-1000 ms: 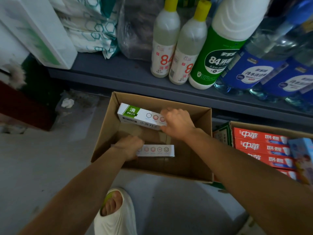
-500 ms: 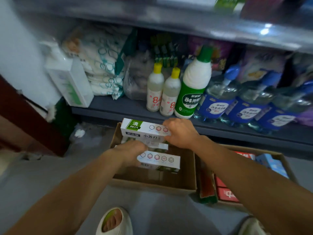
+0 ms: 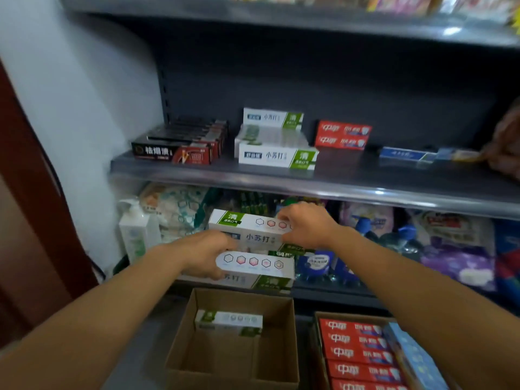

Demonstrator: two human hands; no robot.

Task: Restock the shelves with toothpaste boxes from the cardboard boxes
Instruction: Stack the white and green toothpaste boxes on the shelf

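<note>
Carrying two white-and-green toothpaste boxes, one [image 3: 247, 230] clasped in the right hand [image 3: 305, 225] and one [image 3: 257, 267] in the left hand [image 3: 204, 253], a person stands midway between carton [image 3: 233, 358] and shelf [image 3: 309, 178]. Next, likely, both go up beside the matching stack [image 3: 277, 143]. One box [image 3: 228, 322] remains in the carton.
</note>
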